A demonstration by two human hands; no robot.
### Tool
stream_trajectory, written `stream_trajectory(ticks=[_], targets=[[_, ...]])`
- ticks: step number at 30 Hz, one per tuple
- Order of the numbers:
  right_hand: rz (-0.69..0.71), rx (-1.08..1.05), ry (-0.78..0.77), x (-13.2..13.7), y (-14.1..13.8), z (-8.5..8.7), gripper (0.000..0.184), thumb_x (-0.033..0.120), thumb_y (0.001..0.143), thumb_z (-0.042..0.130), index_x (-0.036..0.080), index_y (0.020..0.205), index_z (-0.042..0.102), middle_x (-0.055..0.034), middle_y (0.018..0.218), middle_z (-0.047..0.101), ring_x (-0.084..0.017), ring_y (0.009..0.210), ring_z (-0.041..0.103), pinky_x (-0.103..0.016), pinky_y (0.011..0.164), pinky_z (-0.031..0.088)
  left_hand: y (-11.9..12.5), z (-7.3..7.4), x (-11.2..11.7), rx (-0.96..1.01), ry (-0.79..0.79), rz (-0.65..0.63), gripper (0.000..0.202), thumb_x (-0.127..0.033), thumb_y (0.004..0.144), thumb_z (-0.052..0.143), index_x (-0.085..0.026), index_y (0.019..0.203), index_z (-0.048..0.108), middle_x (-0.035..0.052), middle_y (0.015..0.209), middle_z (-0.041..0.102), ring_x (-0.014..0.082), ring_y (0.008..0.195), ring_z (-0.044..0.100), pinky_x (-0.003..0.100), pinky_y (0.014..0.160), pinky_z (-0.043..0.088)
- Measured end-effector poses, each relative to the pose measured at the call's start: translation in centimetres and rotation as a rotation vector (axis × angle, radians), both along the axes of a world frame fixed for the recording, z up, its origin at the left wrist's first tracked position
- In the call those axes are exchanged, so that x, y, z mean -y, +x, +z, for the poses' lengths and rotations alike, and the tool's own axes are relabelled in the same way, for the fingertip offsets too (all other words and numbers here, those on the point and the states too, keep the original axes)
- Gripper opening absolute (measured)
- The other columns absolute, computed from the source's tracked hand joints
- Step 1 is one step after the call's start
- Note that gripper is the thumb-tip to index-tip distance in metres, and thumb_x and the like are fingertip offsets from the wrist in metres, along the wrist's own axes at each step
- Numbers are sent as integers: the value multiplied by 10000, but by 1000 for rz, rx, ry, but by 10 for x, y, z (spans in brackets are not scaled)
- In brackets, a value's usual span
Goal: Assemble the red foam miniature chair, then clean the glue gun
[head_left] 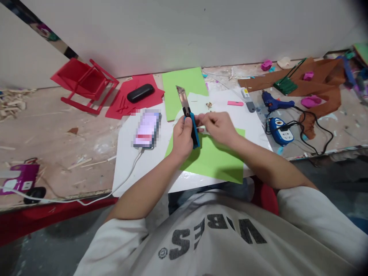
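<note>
My left hand (183,138) is closed around the blue and black handle of a utility knife (194,132), its blade out and pointing up and away from me. Close beside it, my right hand (219,125) has its fingers pinched together near the knife; whatever they hold is too small to make out. Under both hands lies a green sheet of paper (222,165), on top of a white board (123,168). A second green sheet (172,86) lies farther back, with a small pile of brownish bits (209,104) to its right.
A phone (147,130) with a white cable lies at left. Behind it are a black case (140,93) on red paper and a small red rocking chair (86,84). To the right are a pink strip (235,103), a glue gun (276,102) and a blue power socket (281,131) with black cords.
</note>
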State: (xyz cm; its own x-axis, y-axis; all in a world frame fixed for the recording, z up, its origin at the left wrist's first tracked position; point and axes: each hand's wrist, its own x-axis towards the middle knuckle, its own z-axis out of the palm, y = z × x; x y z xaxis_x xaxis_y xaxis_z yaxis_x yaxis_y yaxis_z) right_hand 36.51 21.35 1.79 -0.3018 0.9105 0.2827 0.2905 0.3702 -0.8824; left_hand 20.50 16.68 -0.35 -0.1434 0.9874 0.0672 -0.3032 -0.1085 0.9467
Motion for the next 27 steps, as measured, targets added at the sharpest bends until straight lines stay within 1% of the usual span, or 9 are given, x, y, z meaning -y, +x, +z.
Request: stream_trajectory(ticks=[3,6,8,11,13,15,19,23,27], targets=[[-227,119,159,-37,34,9,568,616,1200,625,233,780,639,16,700,566,-164,704,492,-348,736,383,-1,10,2,41,-153,-22,648,-859,1011,850,-225,1084,738,44,892,841,169,632,778,272,574,627],[-421,311,188,-72,72,13,297,337,1128,726,235,854,675,-8,793,647,-187,754,532,-365,801,426,0,17,3,67,-209,-51,607,-806,1051,844,-212,1064,722,7,774,765,137,538,702,247,514,574],[-516,410,179,-88,90,11,250,228,1077,752,234,842,666,-21,809,665,-188,760,522,-378,822,429,0,18,3,86,-203,-66,609,-802,1037,863,-209,1055,732,-4,753,745,130,525,683,242,500,563],[-496,392,124,-96,95,2,269,173,1041,768,238,804,657,-9,767,658,-186,743,534,-364,794,437,-1,16,4,93,-196,-104,621,-805,1002,901,-205,1048,748,-20,728,716,118,498,647,239,478,545],[-381,257,53,-91,82,-5,280,249,1045,805,242,800,669,9,728,646,-179,707,554,-335,730,444,-1,15,4,74,-213,-134,619,-802,1003,902,-203,1045,750,-25,717,703,117,490,638,239,475,540],[-199,60,-48,-80,61,-11,335,450,1057,846,238,838,706,22,700,646,-156,639,549,-303,642,432,1,15,5,43,-237,-155,597,-786,1031,880,-206,1040,739,-24,713,700,121,491,646,239,476,539],[81,-291,-217,-49,22,-12,682,874,877,928,212,919,769,35,694,675,-96,523,510,-257,522,398,7,15,7,-8,-278,-196,502,-695,1120,815,-212,1048,700,-30,703,692,125,493,655,226,474,521],[86,-442,-303,-30,5,-6,800,948,715,999,211,836,712,48,667,662,-63,481,452,-237,473,342,11,12,10,-49,-249,-234,421,-605,1177,762,-214,1053,668,-35,698,685,118,487,637,215,471,494],[87,-482,-327,-24,2,-3,801,934,700,1020,213,791,683,64,608,609,-63,455,442,-241,463,310,11,10,12,-87,-206,-253,451,-647,1163,768,-220,1066,660,-36,724,690,114,508,636,216,485,495]])
